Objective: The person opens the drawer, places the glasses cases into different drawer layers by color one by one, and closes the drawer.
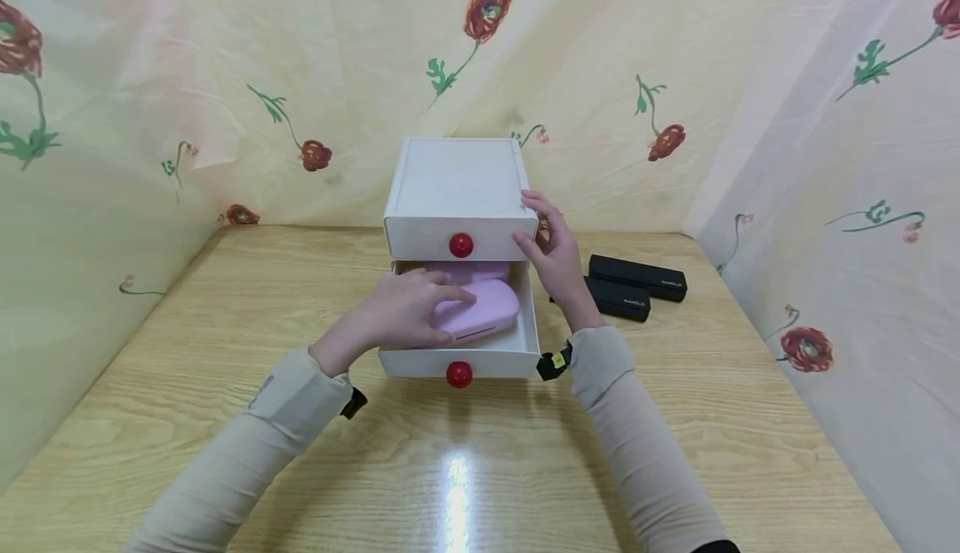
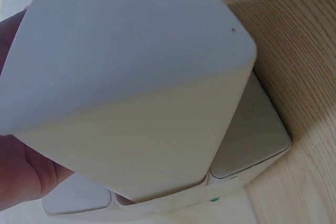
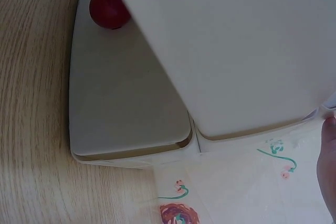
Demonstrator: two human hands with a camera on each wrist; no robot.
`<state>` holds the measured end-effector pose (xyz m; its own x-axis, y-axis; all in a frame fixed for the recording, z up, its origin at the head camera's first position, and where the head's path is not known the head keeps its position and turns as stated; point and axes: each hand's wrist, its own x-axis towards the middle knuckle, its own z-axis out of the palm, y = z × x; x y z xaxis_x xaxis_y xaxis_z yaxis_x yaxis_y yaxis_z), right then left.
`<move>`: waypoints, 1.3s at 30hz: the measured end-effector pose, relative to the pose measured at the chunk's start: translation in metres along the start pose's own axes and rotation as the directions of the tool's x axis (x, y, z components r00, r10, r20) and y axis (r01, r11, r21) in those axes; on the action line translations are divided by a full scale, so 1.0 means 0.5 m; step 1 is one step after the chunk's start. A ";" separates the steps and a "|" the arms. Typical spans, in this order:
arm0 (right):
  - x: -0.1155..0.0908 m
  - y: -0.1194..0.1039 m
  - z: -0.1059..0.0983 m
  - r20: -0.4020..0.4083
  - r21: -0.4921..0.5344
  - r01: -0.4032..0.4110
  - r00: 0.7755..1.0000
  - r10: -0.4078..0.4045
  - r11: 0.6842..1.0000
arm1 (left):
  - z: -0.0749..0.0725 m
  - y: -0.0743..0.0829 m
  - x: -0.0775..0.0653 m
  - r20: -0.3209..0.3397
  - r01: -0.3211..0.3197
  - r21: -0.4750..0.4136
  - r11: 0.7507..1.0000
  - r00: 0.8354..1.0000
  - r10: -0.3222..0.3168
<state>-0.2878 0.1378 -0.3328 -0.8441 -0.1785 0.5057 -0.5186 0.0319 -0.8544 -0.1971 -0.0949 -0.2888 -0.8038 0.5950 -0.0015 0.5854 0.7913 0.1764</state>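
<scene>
A white drawer cabinet (image 1: 459, 173) stands at the back of the table, and its middle drawer (image 1: 420, 363) is pulled out. Two lilac cases lie inside it. With thumb and fingers, my left hand (image 1: 405, 307) grips the left end of the front lilac glasses case (image 1: 487, 311); the other lilac case (image 1: 491, 270) lies behind, partly hidden. My right hand (image 1: 557, 257) holds the cabinet's upper right front corner, thumb on the front and fingers on the top and side. In the left wrist view, the drawer's underside (image 2: 131, 35) hides much of the left hand.
Two long black cases (image 1: 637, 276) (image 1: 617, 298) lie on the wooden table (image 1: 300, 453) right of the cabinet. The top drawer's red knob (image 1: 461, 244) and the open drawer's red knob (image 1: 459, 374) face forward. A closed bottom drawer (image 3: 126, 87) sits below. Flower-patterned cloth (image 1: 360, 61) hangs behind.
</scene>
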 end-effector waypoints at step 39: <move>0.000 0.003 0.000 -0.001 0.008 0.008 1.000 -0.008 1.000 | 0.020 0.000 0.009 0.008 -0.068 -0.014 0.998 0.998 0.068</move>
<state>-0.2884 0.1377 -0.3341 -0.8400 -0.1774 0.5128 -0.5244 0.0225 -0.8512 -0.1996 -0.0908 -0.2985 -0.7613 0.6484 0.0023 0.6369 0.7472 0.1897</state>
